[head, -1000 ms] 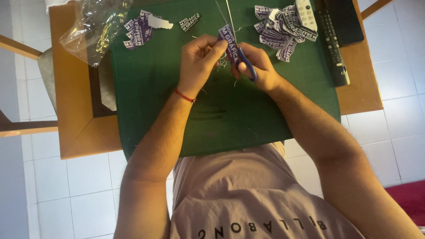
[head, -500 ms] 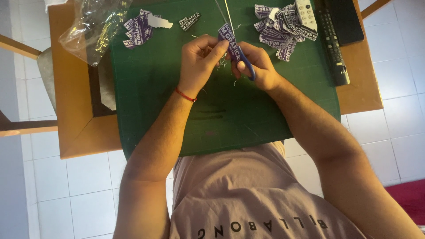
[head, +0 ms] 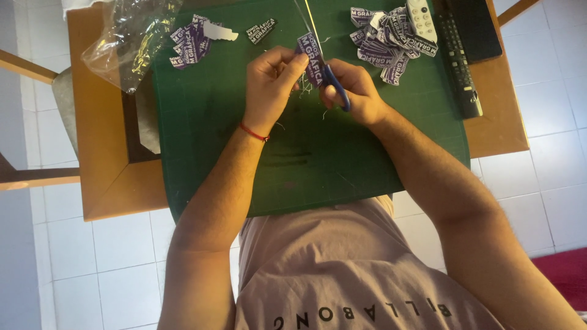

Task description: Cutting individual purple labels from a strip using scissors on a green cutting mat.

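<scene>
A wooden desk [head: 501, 131] stands on a pale tiled floor [head: 85, 269], and a green cutting mat [head: 257, 165] covers most of its top. At the mat's far left corner lies a crumpled clear plastic bag [head: 131, 36], with a small heap of purple printed stickers [head: 189, 40] just beside it. A larger pile of the same stickers [head: 382, 46] sits at the far right, with a white remote [head: 422, 18] lying on the pile and a dark remote [head: 461, 67] just beside it at the mat's edge. Over the middle of the mat, the left hand [head: 272, 85] has its grip pinched on a purple sticker [head: 310, 58], held upright. The right hand [head: 354, 91] has its grip closed around blue-handled scissors [head: 333, 82], whose blades meet the sticker's edge.
</scene>
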